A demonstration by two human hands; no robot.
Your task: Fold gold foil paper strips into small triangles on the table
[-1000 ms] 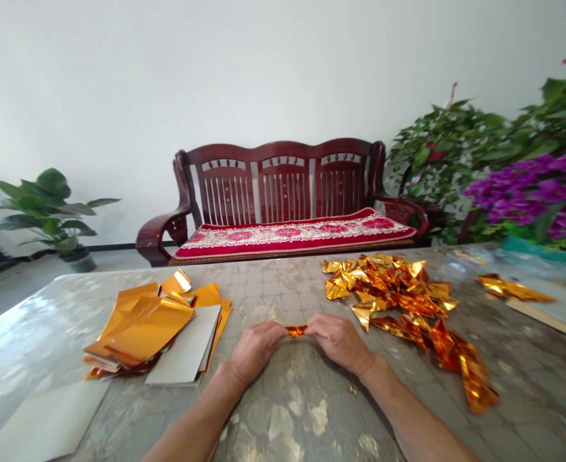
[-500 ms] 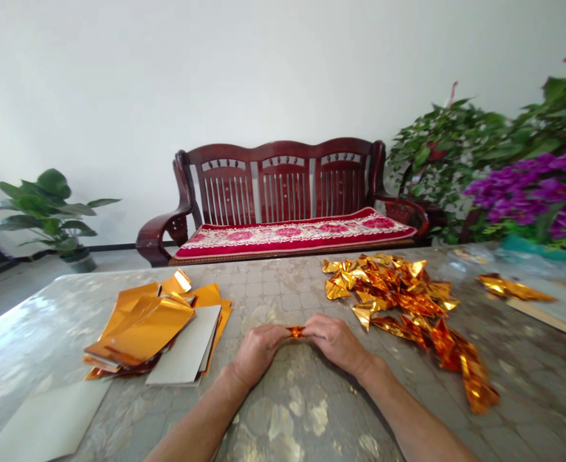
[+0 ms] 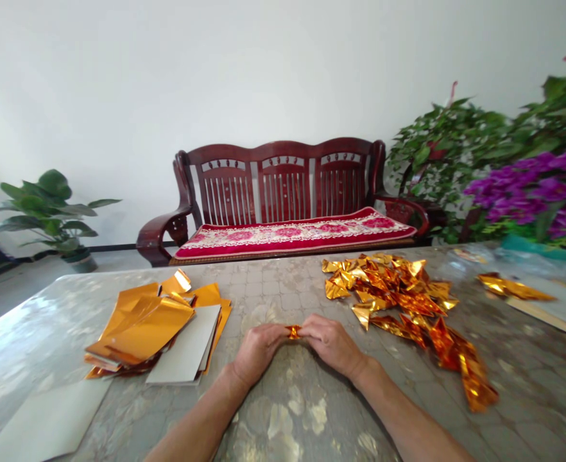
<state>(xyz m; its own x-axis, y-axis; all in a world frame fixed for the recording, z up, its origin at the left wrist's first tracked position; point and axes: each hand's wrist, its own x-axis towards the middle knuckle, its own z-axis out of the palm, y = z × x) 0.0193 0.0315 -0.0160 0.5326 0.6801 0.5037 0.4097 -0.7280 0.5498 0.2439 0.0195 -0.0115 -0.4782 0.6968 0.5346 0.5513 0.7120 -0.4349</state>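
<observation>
A small piece of gold foil paper [image 3: 293,332] spans the gap between my hands, just above the patterned tabletop. My left hand [image 3: 262,346] pinches one end of it, and my right hand [image 3: 332,343] pinches the other. Only the shiny middle shows; the fingers cover both ends. Left of my hands lies a loose stack of flat gold foil sheets [image 3: 143,324], with a pale sheet [image 3: 183,346] face up on its right side. To the right is a heap of folded gold foil pieces [image 3: 393,289].
The table [image 3: 283,410] has a floral cover. A single pale sheet [image 3: 47,420] lies near its left front edge. At the right are another folded foil piece [image 3: 516,288], a pale board [image 3: 552,314] and clear plastic. A wooden bench [image 3: 283,186] and potted plants stand beyond.
My right hand has shifted slightly left, closer to my left hand. Less of the foil's middle shows between them, and it looks more pinched.
</observation>
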